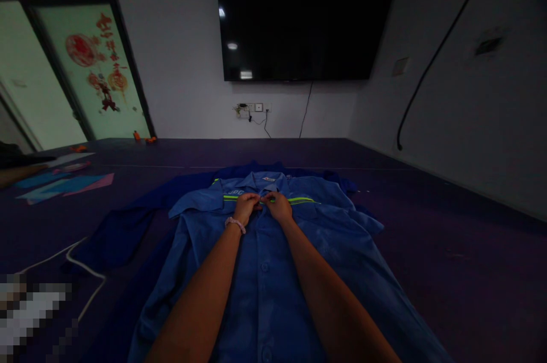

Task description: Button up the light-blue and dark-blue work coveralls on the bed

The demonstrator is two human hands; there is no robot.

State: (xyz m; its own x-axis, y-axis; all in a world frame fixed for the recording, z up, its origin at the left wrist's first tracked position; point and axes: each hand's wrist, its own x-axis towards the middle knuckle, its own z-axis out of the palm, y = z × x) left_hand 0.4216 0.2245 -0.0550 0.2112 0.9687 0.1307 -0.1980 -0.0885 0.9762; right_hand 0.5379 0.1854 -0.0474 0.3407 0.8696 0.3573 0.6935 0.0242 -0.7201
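A blue short-sleeved work shirt (342, 249) lies spread front-up, its collar at the far end and a yellow-green stripe across the chest. My left hand (245, 207), with a scrunchie (236, 224) round the wrist, pinches the shirt's front placket at stripe height. Close beside it, my right hand (277, 205) pinches the other side of the same spot. The fingertips nearly meet, and whatever button lies between them is hidden. Lower down the placket, a button (265, 267) shows. Beneath the shirt, a darker blue long-sleeved garment (123, 232) sticks out on both sides.
The dark purple surface (427, 272) reaches to the wall. On the left are coloured paper sheets (77, 184), a white cable (88, 263) and another person's arm (21, 174). Small orange objects (149, 139) sit at the far edge. A large screen (307, 15) hangs on the wall.
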